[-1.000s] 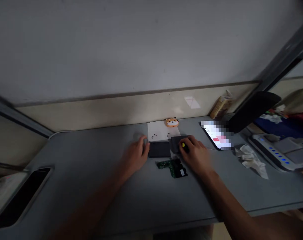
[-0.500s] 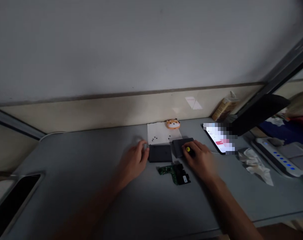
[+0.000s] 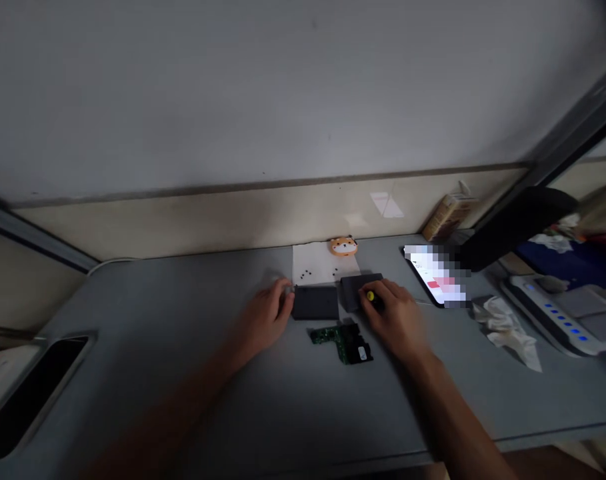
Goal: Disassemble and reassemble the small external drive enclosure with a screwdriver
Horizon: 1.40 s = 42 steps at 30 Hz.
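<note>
My right hand (image 3: 395, 320) is closed around a dark screwdriver with a yellow end (image 3: 371, 297), over a dark case piece (image 3: 351, 293). At the left edge of a second dark flat case piece (image 3: 316, 304), my left hand (image 3: 271, 313) has its thumb and forefinger close together; whatever is between them is too small to make out. A green circuit board (image 3: 333, 335) with a black part lies in front of the two pieces. Behind them, several tiny dark screws (image 3: 307, 273) rest on a white paper (image 3: 313, 257).
An orange animal-faced case (image 3: 343, 247) sits on the paper's back edge. To the right are a lit phone (image 3: 435, 280), a drink carton (image 3: 447, 215), crumpled tissue (image 3: 505, 327) and a white device with blue lights (image 3: 557, 313). A dark-screened device (image 3: 37, 393) lies far left.
The view has shifted slightly, moving the desk items a little left. My left thumb and forefinger are closer together. My right hand still holds the screwdriver.
</note>
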Tool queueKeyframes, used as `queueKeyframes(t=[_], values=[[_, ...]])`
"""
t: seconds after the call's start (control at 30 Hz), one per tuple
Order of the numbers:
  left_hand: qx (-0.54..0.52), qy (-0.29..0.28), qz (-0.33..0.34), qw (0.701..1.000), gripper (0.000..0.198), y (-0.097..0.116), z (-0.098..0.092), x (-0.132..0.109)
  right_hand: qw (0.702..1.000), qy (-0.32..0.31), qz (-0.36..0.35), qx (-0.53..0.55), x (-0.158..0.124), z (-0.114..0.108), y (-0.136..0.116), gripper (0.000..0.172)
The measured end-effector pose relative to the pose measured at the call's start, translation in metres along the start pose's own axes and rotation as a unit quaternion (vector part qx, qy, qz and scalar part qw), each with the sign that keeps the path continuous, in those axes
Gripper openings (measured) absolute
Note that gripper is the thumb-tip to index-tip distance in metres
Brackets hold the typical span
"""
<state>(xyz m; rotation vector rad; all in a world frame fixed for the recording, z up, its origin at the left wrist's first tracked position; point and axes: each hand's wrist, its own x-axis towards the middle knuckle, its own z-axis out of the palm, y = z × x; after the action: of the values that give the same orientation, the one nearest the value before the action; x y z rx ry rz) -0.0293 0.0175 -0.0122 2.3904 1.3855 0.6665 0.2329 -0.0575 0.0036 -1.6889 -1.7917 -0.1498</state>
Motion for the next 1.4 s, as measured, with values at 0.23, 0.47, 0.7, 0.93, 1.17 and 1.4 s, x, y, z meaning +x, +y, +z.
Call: queueKeyframes(t=[0.23, 0.47, 0.7, 0.93, 1.17, 1.4], values=[[0.003, -0.009, 0.032, 0.999, 0.033, 0.0, -0.001, -0.001, 1.0, 0.003, -0.016, -0.018, -0.001, 0.003, -0.003, 0.019], [0.009, -0.042, 0.055, 0.998, 0.042, 0.004, -0.004, -0.001, 0.999, -0.003, -0.03, -0.024, -0.001, 0.003, -0.004, 0.02], [0.007, -0.042, 0.051, 0.998, 0.043, 0.002, -0.004, -0.003, 0.999, -0.007, -0.052, -0.007, 0.0, -0.008, -0.012, 0.019], [0.004, -0.01, 0.001, 1.0, 0.032, 0.003, -0.002, -0.001, 0.99, -0.074, -0.119, 0.028, -0.036, -0.025, -0.025, 0.019], [0.029, -0.008, -0.022, 0.999, 0.02, 0.004, -0.002, 0.001, 0.978, -0.151, -0.144, 0.02, -0.062, -0.032, -0.022, 0.044], [0.027, -0.021, -0.022, 0.999, 0.019, 0.008, -0.004, 0.002, 0.968, -0.112, -0.222, 0.026, -0.011, -0.042, -0.025, 0.028]])
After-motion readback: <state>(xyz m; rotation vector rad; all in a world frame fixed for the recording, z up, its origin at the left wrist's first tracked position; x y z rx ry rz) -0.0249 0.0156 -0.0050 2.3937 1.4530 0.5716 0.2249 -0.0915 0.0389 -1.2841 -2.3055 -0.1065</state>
